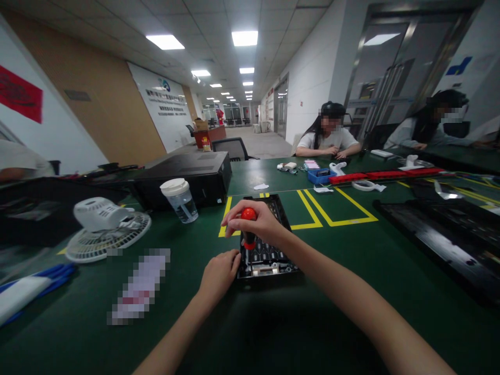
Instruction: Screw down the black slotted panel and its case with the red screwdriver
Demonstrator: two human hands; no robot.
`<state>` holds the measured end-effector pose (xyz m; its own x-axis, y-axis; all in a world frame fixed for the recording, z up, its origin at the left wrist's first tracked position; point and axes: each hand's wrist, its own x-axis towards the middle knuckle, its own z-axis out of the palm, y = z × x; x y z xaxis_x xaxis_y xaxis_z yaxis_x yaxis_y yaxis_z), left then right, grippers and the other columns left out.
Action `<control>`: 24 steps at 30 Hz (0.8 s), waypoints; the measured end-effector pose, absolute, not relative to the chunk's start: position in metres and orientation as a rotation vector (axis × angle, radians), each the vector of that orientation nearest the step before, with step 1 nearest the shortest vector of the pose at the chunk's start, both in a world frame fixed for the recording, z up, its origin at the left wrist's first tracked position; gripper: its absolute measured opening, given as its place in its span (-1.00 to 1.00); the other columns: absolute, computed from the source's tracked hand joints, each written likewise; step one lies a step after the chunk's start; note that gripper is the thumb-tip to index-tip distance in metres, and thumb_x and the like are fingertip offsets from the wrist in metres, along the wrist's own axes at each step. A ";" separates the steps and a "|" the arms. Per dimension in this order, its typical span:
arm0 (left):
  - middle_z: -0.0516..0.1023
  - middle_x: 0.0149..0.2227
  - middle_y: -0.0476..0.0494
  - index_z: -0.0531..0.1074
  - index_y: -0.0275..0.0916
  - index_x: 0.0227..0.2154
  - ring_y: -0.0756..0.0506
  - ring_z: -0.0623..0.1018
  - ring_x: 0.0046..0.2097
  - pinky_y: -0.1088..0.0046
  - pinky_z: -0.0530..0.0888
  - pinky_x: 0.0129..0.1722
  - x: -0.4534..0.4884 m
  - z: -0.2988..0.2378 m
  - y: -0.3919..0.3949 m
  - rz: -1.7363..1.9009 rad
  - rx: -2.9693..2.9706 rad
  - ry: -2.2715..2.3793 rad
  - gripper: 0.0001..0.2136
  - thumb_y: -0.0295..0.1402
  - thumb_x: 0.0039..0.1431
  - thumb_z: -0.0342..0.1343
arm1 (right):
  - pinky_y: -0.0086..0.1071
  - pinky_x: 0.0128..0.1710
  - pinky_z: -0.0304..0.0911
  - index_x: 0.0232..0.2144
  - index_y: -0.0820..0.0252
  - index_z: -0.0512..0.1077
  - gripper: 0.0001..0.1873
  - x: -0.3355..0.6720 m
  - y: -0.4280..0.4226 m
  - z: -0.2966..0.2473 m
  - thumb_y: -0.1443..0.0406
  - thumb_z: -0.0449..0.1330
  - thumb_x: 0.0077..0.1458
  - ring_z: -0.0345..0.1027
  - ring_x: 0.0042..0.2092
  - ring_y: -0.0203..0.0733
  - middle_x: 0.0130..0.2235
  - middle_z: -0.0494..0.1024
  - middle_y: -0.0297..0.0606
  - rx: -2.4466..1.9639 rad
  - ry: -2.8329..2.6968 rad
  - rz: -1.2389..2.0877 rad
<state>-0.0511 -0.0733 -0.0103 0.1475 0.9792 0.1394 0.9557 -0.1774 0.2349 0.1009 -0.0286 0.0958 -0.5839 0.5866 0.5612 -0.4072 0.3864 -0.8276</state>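
A black tool case (pixel 244 272) with rows of small metal pieces lies open on the green table in front of me. Over its left part, my right hand (pixel 262 223) is closed around a screwdriver handle (pixel 249 243), black with a red knob and a red lower ring. The handle stands nearly upright; whether its lower end touches the case I cannot tell. At the case's near left edge rests my left hand (pixel 219 272), its fingers curled together against the rim.
Left of me are a white fan (pixel 109 229), a lidded plastic cup (pixel 180 200), a black computer case (pixel 195 174) and blue-white material (pixel 35 289). A long black panel (pixel 445 239) lies right. Across the table sits a person (pixel 328 138) near a blue tray (pixel 319 177).
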 end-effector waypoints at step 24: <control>0.55 -0.21 -0.12 0.39 -0.16 -0.18 -0.09 0.52 -0.19 0.46 0.31 -0.25 -0.048 -0.006 -0.074 0.320 2.315 2.008 -0.69 -0.26 0.26 -0.24 | -0.30 -0.59 0.30 -0.55 0.28 0.24 -0.71 0.086 0.010 0.090 0.13 -0.01 -0.07 0.33 -0.58 -0.20 -0.53 0.45 -0.19 0.434 -1.667 2.129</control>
